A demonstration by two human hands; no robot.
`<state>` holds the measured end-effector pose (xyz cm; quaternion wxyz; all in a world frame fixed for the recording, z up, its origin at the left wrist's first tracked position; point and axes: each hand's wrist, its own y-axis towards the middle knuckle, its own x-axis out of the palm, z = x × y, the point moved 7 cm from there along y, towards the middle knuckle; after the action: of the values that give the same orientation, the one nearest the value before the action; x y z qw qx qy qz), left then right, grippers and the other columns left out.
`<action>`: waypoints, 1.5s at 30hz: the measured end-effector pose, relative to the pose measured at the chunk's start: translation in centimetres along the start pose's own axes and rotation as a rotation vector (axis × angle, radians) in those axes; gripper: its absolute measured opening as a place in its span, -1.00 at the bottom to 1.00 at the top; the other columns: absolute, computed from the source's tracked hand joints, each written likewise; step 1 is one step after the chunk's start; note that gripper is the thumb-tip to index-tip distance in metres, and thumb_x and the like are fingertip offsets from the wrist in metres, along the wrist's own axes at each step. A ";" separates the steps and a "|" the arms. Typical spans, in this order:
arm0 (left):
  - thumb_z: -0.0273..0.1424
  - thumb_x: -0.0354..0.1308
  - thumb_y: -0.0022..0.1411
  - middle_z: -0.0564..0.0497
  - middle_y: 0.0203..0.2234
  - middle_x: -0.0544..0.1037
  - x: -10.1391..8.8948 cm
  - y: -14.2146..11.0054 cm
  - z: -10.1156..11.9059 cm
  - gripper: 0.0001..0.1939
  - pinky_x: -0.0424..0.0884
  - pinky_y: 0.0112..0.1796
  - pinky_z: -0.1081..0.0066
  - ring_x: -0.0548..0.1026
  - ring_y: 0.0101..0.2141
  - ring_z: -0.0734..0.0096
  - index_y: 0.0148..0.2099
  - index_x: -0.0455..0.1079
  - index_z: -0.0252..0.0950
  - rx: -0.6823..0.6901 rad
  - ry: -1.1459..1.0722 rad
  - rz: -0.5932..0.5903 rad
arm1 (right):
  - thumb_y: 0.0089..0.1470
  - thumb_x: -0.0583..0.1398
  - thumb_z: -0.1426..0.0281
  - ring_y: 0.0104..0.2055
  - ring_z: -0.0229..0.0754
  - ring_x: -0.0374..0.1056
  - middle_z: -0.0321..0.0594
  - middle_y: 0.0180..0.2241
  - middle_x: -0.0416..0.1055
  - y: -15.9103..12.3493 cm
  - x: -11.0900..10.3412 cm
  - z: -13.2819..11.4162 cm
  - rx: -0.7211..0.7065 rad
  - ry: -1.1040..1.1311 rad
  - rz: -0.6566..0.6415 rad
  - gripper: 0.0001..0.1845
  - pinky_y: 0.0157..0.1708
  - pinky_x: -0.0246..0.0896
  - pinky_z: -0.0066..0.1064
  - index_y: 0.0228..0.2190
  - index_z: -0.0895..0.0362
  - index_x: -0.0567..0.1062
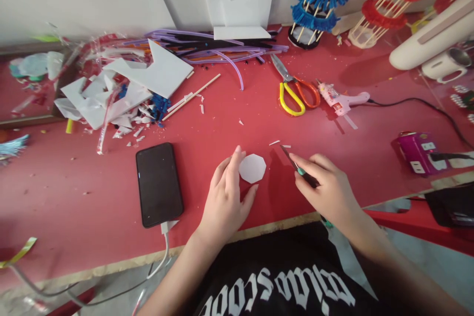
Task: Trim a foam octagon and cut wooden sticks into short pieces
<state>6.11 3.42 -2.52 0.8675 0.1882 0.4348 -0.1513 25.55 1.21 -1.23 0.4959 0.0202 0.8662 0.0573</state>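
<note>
- Black shirt (281,252) with white letters is nearest to the camera, at the bottom centre, beside the edge of the red surface (222,113).
- Left hand (228,192), at lower centre, keeps thumb and fingers curved around the white octagonal piece (253,168). The fingers touch its left side, probably so that it stays steady; I am not sure whether they really pinch it, because they cover this edge.
- Right hand (321,181), right of centre, has its fingers wrapped around a dark cutter (310,177). The index finger lies forward along it, which seems good for control, and the blade points to the upper left, near thin white slivers (274,142).
- Scissors (286,77) and pink glue gun (338,98) rest at upper right, perhaps to leave working room.
- White offcuts (163,71) are heaped at upper left, apart from both hands.
</note>
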 end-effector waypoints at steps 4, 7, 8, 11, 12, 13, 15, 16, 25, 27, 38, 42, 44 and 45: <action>-0.20 0.24 0.19 -0.25 -0.05 0.48 -0.3 0.3 -0.6 -0.40 0.37 0.01 0.04 0.40 -0.04 0.01 0.18 0.22 -0.38 -0.089 0.168 0.000 | 0.12 0.10 0.50 -0.44 -0.28 0.27 -0.24 -0.39 0.31 -0.3 0.6 -0.5 -0.011 0.053 -0.030 -0.57 -0.39 0.27 -0.41 0.03 0.15 0.48; 0.12 0.26 -0.04 -0.27 -0.18 0.51 -0.7 0.2 -1.1 -0.14 0.39 -0.09 -0.05 0.44 -0.16 -0.08 0.11 0.27 -0.45 -0.164 0.262 0.042 | 0.12 0.10 0.51 -0.43 -0.27 0.28 -0.23 -0.38 0.31 -0.5 1.0 -0.9 -0.008 0.077 -0.056 -0.55 -0.39 0.28 -0.40 0.05 0.17 0.46; 0.16 0.25 -0.08 -0.28 -0.18 0.51 -0.8 0.2 -1.1 -0.07 0.38 -0.09 -0.07 0.44 -0.16 -0.09 0.12 0.25 -0.47 -0.169 0.263 0.053 | 0.12 0.09 0.51 -0.43 -0.27 0.28 -0.23 -0.39 0.30 -0.5 1.1 -1.1 -0.007 0.091 -0.068 -0.55 -0.39 0.28 -0.39 0.05 0.17 0.46; 0.02 0.27 0.05 -0.33 -0.02 0.46 -0.8 -0.1 -0.7 -0.20 0.32 0.03 -0.05 0.41 -0.02 -0.09 0.15 0.19 -0.43 -0.121 0.192 0.057 | 0.13 0.08 0.52 -0.41 -0.26 0.30 -0.23 -0.39 0.31 -0.8 1.7 -1.8 -0.001 0.153 -0.117 -0.56 -0.37 0.30 -0.38 0.05 0.17 0.46; -0.09 0.26 0.13 -0.32 0.05 0.42 -0.6 -0.1 -0.5 -0.33 0.29 0.07 -0.02 0.36 0.06 -0.06 0.14 0.20 -0.39 -0.090 0.149 0.037 | 0.13 0.08 0.52 -0.40 -0.26 0.31 -0.22 -0.38 0.32 -0.8 1.8 -2.0 0.002 0.172 -0.133 -0.56 -0.35 0.32 -0.38 0.05 0.17 0.46; -0.20 0.24 0.19 -0.29 0.11 0.38 -0.5 -0.2 -0.3 -0.46 0.26 0.11 0.01 0.31 0.12 -0.02 0.11 0.21 -0.36 -0.061 0.104 0.007 | 0.13 0.08 0.52 -0.38 -0.25 0.33 -0.21 -0.36 0.34 -0.9 1.9 -2.1 0.005 0.185 -0.135 -0.56 -0.33 0.33 -0.37 0.05 0.16 0.45; -0.37 0.17 0.25 -0.22 0.16 0.34 -0.2 -0.5 0.1 -0.65 0.22 0.15 0.07 0.24 0.20 0.07 0.05 0.24 -0.31 -0.030 0.030 -0.057 | 0.13 0.09 0.52 -0.34 -0.23 0.36 -0.18 -0.31 0.38 -0.9 1.8 -2.3 0.012 0.190 -0.108 -0.56 -0.30 0.35 -0.36 0.06 0.15 0.44; -0.41 0.15 0.25 -0.20 0.17 0.33 -0.1 -0.6 0.1 -0.67 0.21 0.16 0.08 0.23 0.20 0.09 0.05 0.25 -0.30 -0.029 0.009 -0.080 | 0.13 0.09 0.52 -0.31 -0.22 0.37 -0.16 -0.28 0.40 -0.9 1.7 -2.3 0.015 0.187 -0.083 -0.56 -0.28 0.36 -0.35 0.06 0.15 0.43; -0.42 0.13 0.26 -0.21 0.05 0.39 0.1 -0.4 0.2 -0.67 0.30 0.08 0.02 0.30 0.07 0.05 0.07 0.32 -0.31 -0.057 0.081 -0.044 | 0.16 0.08 0.50 -0.25 -0.17 0.39 -0.12 -0.24 0.39 -0.2 1.3 -1.8 0.038 0.168 -0.075 -0.54 -0.23 0.39 -0.29 0.09 0.11 0.39; -0.41 0.14 0.25 -0.23 0.07 0.39 0.1 -0.4 0.4 -0.67 0.29 0.08 -0.02 0.27 0.09 -0.02 0.07 0.34 -0.32 -0.046 0.130 -0.018 | 0.13 0.08 0.54 -0.22 -0.16 0.39 -0.12 -0.22 0.39 -0.2 1.5 -2.0 0.020 0.186 -0.099 -0.49 -0.22 0.39 -0.28 0.12 0.10 0.36; -0.54 0.05 0.26 -0.15 -0.01 0.49 0.8 0.7 2.0 -0.65 0.39 0.01 0.19 0.38 -0.06 0.16 0.10 0.31 -0.40 0.086 0.110 -0.034 | 0.06 0.07 0.59 -0.24 -0.20 0.40 -0.14 -0.20 0.37 -0.1 2.8 -2.5 -0.008 0.220 -0.224 -0.42 -0.22 0.39 -0.32 0.12 0.08 0.39; -0.54 0.04 0.24 -0.15 -0.03 0.48 1.1 0.9 2.2 -0.62 0.43 -0.03 0.18 0.38 -0.08 0.13 0.11 0.33 -0.36 0.077 0.158 -0.045 | 0.04 0.06 0.61 -0.24 -0.21 0.39 -0.14 -0.20 0.36 0.0 2.9 -2.5 0.000 0.213 -0.244 -0.41 -0.21 0.37 -0.32 0.11 0.11 0.40; -0.54 0.05 0.24 -0.14 -0.05 0.49 1.1 0.9 2.3 -0.61 0.44 -0.03 0.18 0.39 -0.10 0.14 0.12 0.33 -0.36 0.085 0.177 -0.048 | 0.03 0.06 0.62 -0.24 -0.21 0.39 -0.13 -0.21 0.36 0.1 2.9 -2.6 -0.005 0.209 -0.242 -0.41 -0.21 0.37 -0.32 0.11 0.13 0.40; -0.53 0.05 0.24 -0.14 -0.05 0.50 1.1 0.9 2.4 -0.61 0.44 -0.03 0.19 0.40 -0.10 0.15 0.12 0.34 -0.37 0.088 0.183 -0.047 | 0.03 0.06 0.62 -0.24 -0.21 0.39 -0.13 -0.21 0.36 0.1 2.9 -2.6 -0.006 0.207 -0.245 -0.40 -0.21 0.36 -0.32 0.11 0.14 0.40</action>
<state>8.78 3.05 -1.91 0.8114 0.2288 0.5094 -0.1728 21.87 1.38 -2.39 0.4072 -0.0931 0.9086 0.0009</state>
